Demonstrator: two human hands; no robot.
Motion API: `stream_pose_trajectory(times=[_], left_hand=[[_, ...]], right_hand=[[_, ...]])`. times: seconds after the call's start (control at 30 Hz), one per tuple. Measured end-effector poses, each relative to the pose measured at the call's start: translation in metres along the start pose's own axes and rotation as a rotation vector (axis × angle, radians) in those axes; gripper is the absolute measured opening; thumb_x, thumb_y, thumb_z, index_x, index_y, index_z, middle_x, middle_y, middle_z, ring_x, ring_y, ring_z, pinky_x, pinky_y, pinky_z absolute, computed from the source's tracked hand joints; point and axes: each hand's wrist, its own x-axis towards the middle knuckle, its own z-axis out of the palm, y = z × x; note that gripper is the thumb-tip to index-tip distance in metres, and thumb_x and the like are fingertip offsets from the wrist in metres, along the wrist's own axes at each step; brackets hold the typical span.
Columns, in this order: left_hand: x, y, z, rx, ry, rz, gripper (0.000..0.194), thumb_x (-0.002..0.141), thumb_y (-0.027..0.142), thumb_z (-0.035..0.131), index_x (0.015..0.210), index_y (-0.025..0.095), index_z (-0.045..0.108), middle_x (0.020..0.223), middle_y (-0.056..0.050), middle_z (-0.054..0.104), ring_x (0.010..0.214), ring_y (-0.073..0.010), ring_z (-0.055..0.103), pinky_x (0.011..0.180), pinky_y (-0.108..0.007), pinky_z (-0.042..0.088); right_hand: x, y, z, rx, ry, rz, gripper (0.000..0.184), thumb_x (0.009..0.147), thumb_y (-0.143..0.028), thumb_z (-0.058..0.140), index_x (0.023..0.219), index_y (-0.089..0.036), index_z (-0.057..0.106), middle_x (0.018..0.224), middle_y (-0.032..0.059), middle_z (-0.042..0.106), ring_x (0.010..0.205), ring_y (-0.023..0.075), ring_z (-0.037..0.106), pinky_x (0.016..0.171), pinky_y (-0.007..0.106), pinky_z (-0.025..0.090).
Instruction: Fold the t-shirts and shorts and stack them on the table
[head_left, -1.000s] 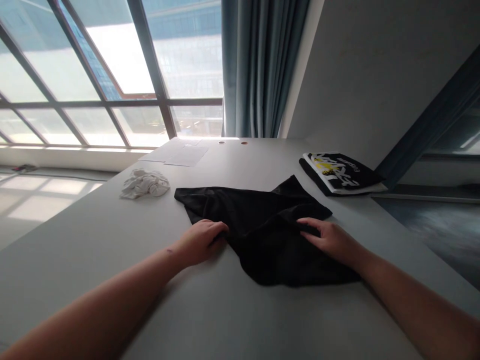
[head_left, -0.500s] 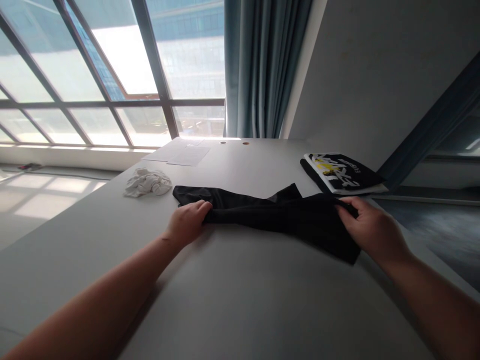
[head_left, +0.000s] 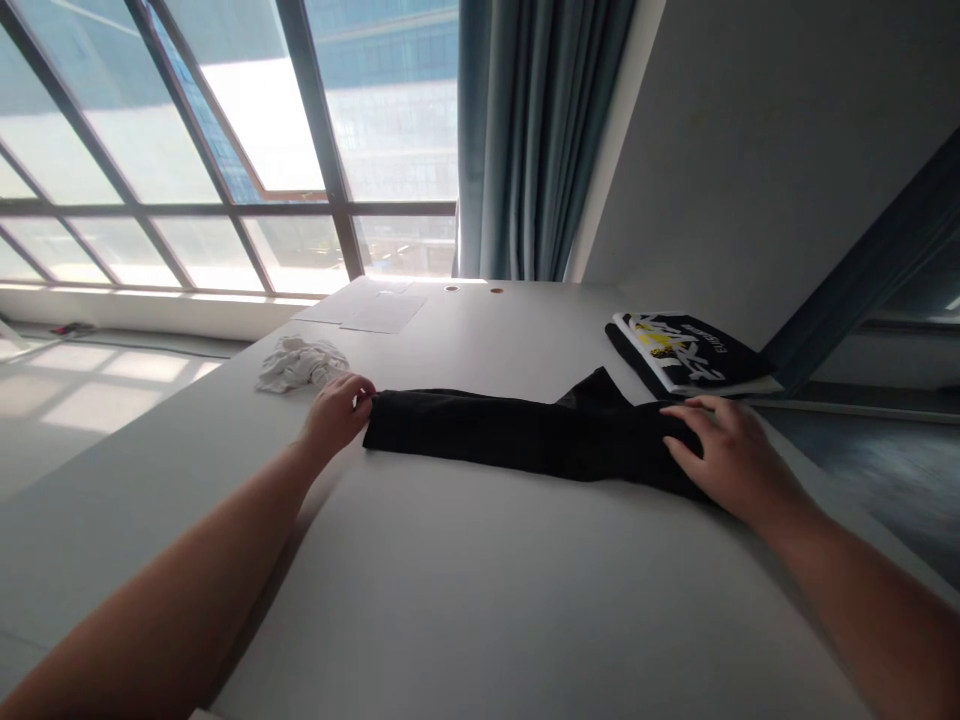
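Across the white table [head_left: 480,580]: a black garment [head_left: 510,430] now lies as a long, fairly even band; half a second ago its near edge slanted down to a corner at the right, and its left part was bunched.
Left hand [head_left: 337,410]: moved outward since that frame, to the garment's far-left upper corner, thumb and forefinger pinching the edge there.
Right hand [head_left: 727,450]: over the right end, fingers loosely spread with the thumb apart, fingertips on the fabric; it had been gripping the edge.
Garment and hands: the band stretches between the two hands, its left end just right of the left fingertips, its right end partly hidden under the right hand.
Long axis: left to right across the view, dipping slightly toward the right; a pointed flap juts from the far side, right of the middle, toward the curtain [head_left: 532,150].
Nearby: a crumpled white cloth [head_left: 300,362] just beyond the left hand, folded printed clothing [head_left: 694,352] beyond the right hand, paper sheets [head_left: 384,313] farther back on the left.
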Motion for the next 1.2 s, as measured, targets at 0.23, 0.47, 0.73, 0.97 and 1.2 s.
stream_pose_trajectory(times=[0.23,0.47,0.73,0.97,1.2], left_hand=[[-0.019,0.049,0.015,-0.125,-0.436,0.412,0.033,0.092,0.044,0.067,0.120,0.027,0.069,0.121,-0.007,0.071,0.110,-0.0271,0.067,0.097,-0.038,0.050],[-0.013,0.028,0.034,-0.132,-0.344,0.270,0.029,0.088,0.020,0.048,0.104,0.023,0.072,0.113,-0.008,0.073,0.105,-0.0263,0.067,0.098,-0.040,0.051],[-0.011,0.032,0.017,-0.729,-0.235,-0.294,0.016,0.066,0.030,0.052,0.075,0.021,0.061,0.063,0.002,0.057,0.062,-0.0177,0.055,0.058,-0.028,0.044],[0.003,0.024,-0.010,-1.290,-0.169,-0.544,0.020,0.058,0.032,0.061,0.071,0.021,0.051,0.060,0.003,0.051,0.051,-0.0127,0.046,0.047,-0.025,0.039],[0.004,-0.001,0.009,-0.438,-0.030,-0.463,0.018,0.069,0.033,0.054,0.081,0.022,0.063,0.063,0.001,0.055,0.064,-0.0197,0.056,0.060,-0.028,0.044]], right_hand=[[-0.014,-0.059,0.005,0.288,-0.543,-0.284,0.041,0.094,-0.045,0.054,0.125,-0.027,0.074,0.133,0.0101,0.067,0.125,0.0306,0.063,0.111,0.048,0.050],[-0.007,-0.033,0.018,0.173,-0.344,-0.119,0.032,0.090,-0.031,0.047,0.101,-0.023,0.076,0.110,0.0104,0.074,0.104,0.0282,0.070,0.098,0.044,0.056],[-0.010,-0.050,-0.004,0.470,-0.569,0.018,0.030,0.091,-0.043,0.052,0.101,-0.022,0.071,0.095,0.0065,0.074,0.090,0.0259,0.070,0.086,0.038,0.055],[-0.015,-0.056,-0.023,1.023,-0.933,0.322,0.059,0.082,-0.067,0.072,0.120,-0.024,0.060,0.072,-0.0031,0.059,0.060,0.0135,0.056,0.059,0.025,0.048],[-0.005,-0.038,-0.002,0.753,-0.860,0.243,0.058,0.083,-0.060,0.074,0.127,-0.024,0.065,0.091,0.0034,0.071,0.077,0.0193,0.068,0.069,0.029,0.054]])
